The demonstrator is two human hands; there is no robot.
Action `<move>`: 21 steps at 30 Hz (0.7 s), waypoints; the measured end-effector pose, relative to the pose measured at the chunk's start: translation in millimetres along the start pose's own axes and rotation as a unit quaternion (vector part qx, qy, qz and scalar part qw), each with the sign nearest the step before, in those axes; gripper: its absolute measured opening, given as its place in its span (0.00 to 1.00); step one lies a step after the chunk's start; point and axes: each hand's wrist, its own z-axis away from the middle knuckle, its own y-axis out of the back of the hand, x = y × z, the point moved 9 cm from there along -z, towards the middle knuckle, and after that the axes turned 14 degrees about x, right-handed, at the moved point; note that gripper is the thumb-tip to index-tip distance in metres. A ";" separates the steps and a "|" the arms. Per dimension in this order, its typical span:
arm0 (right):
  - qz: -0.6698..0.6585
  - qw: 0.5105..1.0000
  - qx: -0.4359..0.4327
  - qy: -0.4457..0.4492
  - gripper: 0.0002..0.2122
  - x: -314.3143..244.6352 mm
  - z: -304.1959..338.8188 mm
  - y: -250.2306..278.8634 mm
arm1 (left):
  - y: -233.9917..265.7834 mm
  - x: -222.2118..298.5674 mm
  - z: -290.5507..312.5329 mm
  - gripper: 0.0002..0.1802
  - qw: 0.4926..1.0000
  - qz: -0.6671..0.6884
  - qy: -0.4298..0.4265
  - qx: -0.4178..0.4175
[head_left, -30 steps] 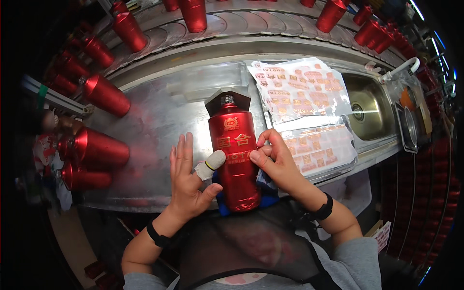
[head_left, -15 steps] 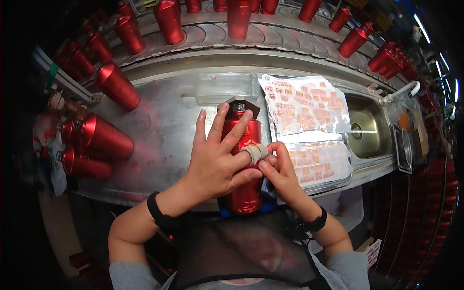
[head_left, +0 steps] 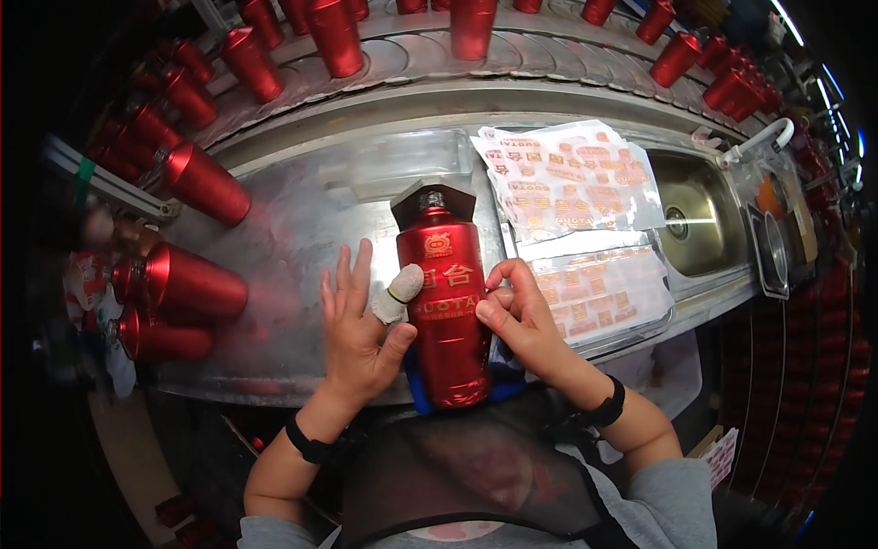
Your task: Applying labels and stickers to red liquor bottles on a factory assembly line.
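A red metallic bottle (head_left: 448, 352) with gold lettering and a gold emblem lies in front of me, its neck pointing away. Behind its neck is a dark angled holder (head_left: 464, 203), and something blue shows beneath its base. My left hand (head_left: 358, 334) is open at the bottle's left side, fingers spread, a cloth finger cover (head_left: 397, 293) on one finger next to the bottle. At the right side, my right hand (head_left: 523, 316) has thumb and bent fingers closed together against the bottle's edge. Whatever lies between those fingertips is too small to make out.
Printed gold-and-red decal sheets (head_left: 576, 174) lie to the right, beside a metal sink (head_left: 700, 215). Several red bottles (head_left: 197, 279) rest on the worktop's left side. More bottles stand on a curved conveyor (head_left: 402, 59) across the back. A clear tray (head_left: 412, 156) sits behind the holder.
My left hand has lifted off the bottle's front and moved left, uncovering the gold lettering and emblem. My right hand stays at the bottle's right edge.
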 end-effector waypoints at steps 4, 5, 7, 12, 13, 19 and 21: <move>-0.017 1.000 -0.001 0.009 0.13 -0.7 0.4 1.0 | -1.6 1.0 4.0 0.29 0.999 0.026 0.026 0.008; -0.018 1.000 -0.003 0.011 0.13 0.4 0.7 0.7 | 0.0 -0.3 5.7 0.29 0.999 0.025 0.025 0.010; -0.010 1.000 -0.014 0.004 0.13 3.4 0.5 -0.1 | 1.2 -7.3 6.9 0.28 0.997 0.058 0.044 0.024; -0.015 1.000 -0.012 0.015 0.13 -1.3 1.6 -3.2 | 11.5 20.3 -19.2 0.26 0.999 0.019 -0.021 0.017; -0.019 1.000 -0.011 0.018 0.14 -3.0 1.3 -3.0 | 8.5 26.7 -26.2 0.25 0.998 -0.017 -0.055 -0.002; -0.012 1.000 -0.010 0.014 0.13 -3.3 3.2 -3.1 | -0.7 28.3 -54.7 0.21 0.990 -0.054 -0.128 -0.011; -0.011 1.000 -0.011 0.013 0.13 -1.3 2.6 -1.8 | -5.4 24.0 -61.0 0.21 0.990 -0.056 -0.132 -0.002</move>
